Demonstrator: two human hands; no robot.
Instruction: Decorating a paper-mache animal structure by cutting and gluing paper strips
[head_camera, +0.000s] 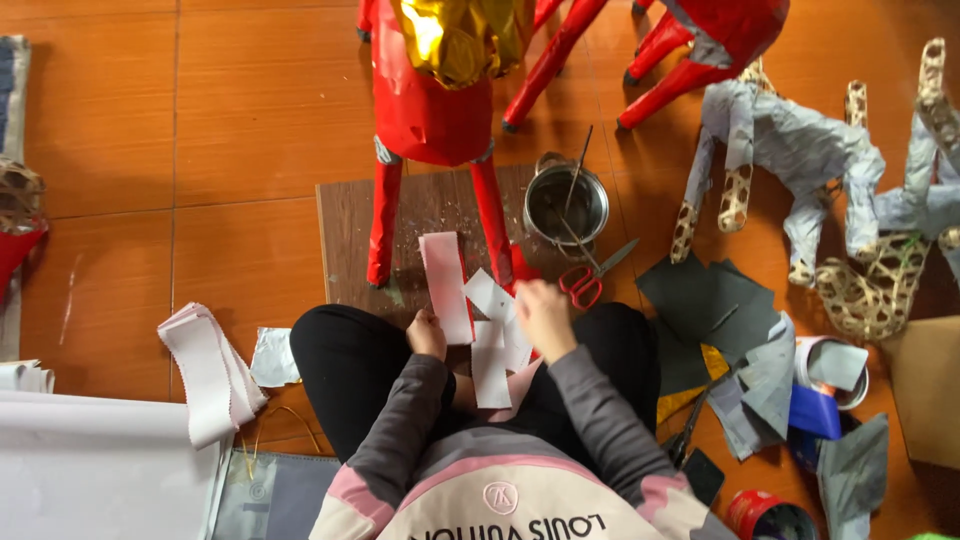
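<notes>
View: looking straight down from a head camera at a person seated on an orange tiled floor (250, 120), knees at centre.
Left hand (427, 335): fingers closed around the lower end of a long pale pink paper strip (445, 285), which runs up toward 12 o'clock.
Right hand (545, 318): fingers curled over the top of a bunch of white paper strips (495, 340); how tightly they pinch cannot be told.
Strips: over the lap, just below a brown board (345, 240).
Figure: a red paper-covered animal figure (430, 110) stands on the board at 12 o'clock, its legs flanking the pink strip.
Doing it well: judging by the grip, keep each strip flat and taut and separate one at a time.
Tools: metal pot (566, 205) with sticks at 1 o'clock; red-handled scissors (590, 280) just beside the right hand.
Rolls and packages: folded white strips (210, 370) at 9 o'clock; blue roll (815, 410) and round red tin (765, 515) at 4 o'clock; grey sheets (710, 295) at 3 o'clock.
</notes>
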